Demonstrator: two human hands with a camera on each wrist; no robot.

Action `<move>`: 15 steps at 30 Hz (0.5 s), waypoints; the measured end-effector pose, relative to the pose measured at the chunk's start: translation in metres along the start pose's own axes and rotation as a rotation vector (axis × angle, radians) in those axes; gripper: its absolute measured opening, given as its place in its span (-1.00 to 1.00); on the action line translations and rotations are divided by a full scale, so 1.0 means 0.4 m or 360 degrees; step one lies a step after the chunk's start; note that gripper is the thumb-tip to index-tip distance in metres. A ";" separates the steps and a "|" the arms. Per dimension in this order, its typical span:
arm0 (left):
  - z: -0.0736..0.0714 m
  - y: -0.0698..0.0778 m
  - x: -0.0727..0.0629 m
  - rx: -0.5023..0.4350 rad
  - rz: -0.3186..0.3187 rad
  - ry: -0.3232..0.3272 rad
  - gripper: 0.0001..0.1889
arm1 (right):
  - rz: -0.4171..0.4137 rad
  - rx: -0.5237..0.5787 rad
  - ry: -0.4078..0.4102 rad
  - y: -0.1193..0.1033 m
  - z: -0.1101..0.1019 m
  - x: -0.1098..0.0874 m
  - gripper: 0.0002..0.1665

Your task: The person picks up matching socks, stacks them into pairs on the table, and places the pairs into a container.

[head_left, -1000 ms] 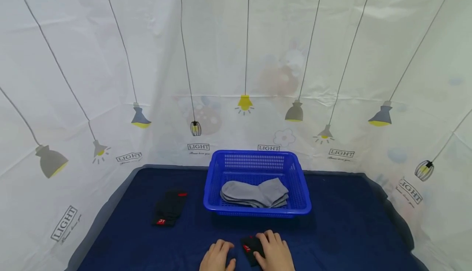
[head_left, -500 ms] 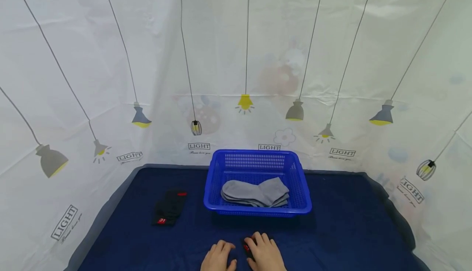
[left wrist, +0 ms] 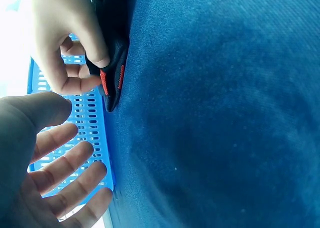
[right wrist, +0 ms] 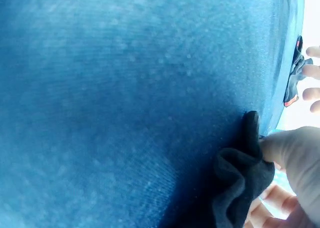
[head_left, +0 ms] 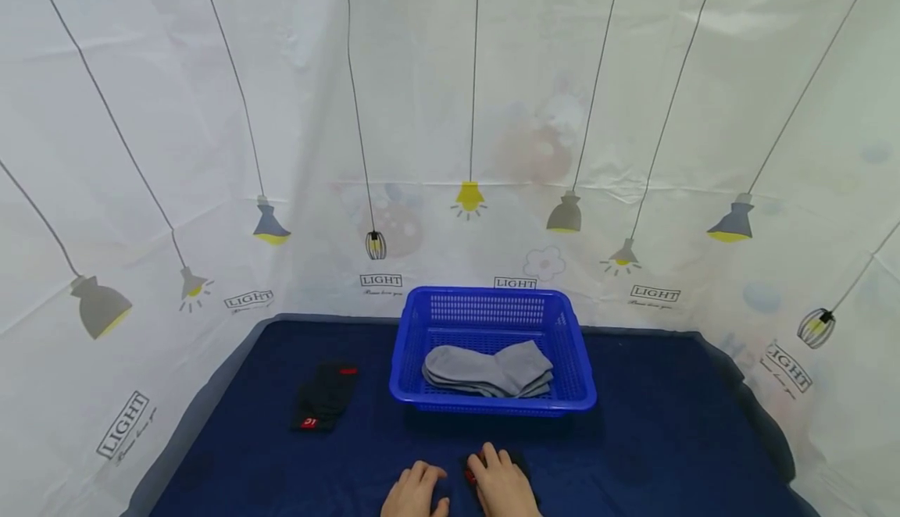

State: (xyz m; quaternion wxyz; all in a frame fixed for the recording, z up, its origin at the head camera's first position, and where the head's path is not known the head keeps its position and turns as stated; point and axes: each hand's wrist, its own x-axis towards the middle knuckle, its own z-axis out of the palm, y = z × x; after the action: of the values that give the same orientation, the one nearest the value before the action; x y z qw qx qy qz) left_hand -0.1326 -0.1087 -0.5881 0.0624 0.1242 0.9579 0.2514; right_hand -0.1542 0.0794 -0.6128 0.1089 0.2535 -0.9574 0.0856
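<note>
My right hand (head_left: 506, 486) lies over a black sock (head_left: 522, 464) with red marks, near the front of the table. In the left wrist view, the thumb and forefinger pinch this sock's red-trimmed end. Dark folds of the same sock (right wrist: 242, 180) bunch up beside the right thumb in the right wrist view. Just to the left, my left hand (head_left: 413, 492) holds nothing; its fingers (left wrist: 75, 160) are spread and loosely bent, apart from the sock. Much of the pinched sock is hidden under the right hand in the head view.
A blue plastic basket (head_left: 492, 405) stands at the back centre, holding a stack of grey socks (head_left: 471, 365). Left of it, black socks (head_left: 325, 398) with red marks lie on the dark blue cloth (head_left: 647, 423). A white printed curtain (head_left: 436, 111) surrounds the table.
My right hand has shifted a little left over the black sock, covering more of it. The left hand, the basket and the socks at left stay about where they were.
</note>
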 end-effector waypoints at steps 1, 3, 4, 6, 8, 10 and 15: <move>0.000 0.000 0.000 0.0003 -0.0002 0.0005 -0.74 | 0.0000 -0.0004 0.0022 0.000 0.003 0.001 -0.74; -0.001 0.001 0.000 0.0002 -0.0011 0.0007 -0.74 | -0.0004 -0.0005 0.0053 0.000 0.006 0.003 -0.76; -0.002 0.001 0.000 0.0001 -0.0015 0.0006 -0.74 | -0.0004 -0.0001 0.0053 0.001 0.005 0.003 -0.76; -0.003 0.001 0.000 -0.0006 -0.0025 -0.0004 -0.75 | -0.0003 0.0021 0.0031 0.001 0.002 0.004 -0.76; -0.003 0.001 0.000 -0.0014 -0.0031 -0.0016 -0.74 | 0.0001 0.0049 -0.0015 0.002 -0.002 0.005 -0.76; -0.003 0.000 0.000 -0.0015 -0.0029 -0.0019 -0.74 | 0.0013 0.0077 -0.0052 0.003 -0.007 0.006 -0.75; -0.004 0.000 -0.003 0.0019 -0.0011 0.0035 -0.74 | 0.0040 0.0130 0.0001 0.006 -0.022 0.012 -0.72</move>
State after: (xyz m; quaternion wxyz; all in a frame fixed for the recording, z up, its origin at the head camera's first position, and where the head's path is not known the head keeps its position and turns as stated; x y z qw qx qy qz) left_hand -0.1318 -0.1095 -0.5867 0.0519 0.1185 0.9604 0.2469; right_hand -0.1580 0.0811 -0.6034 0.0976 0.2457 -0.9562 0.1259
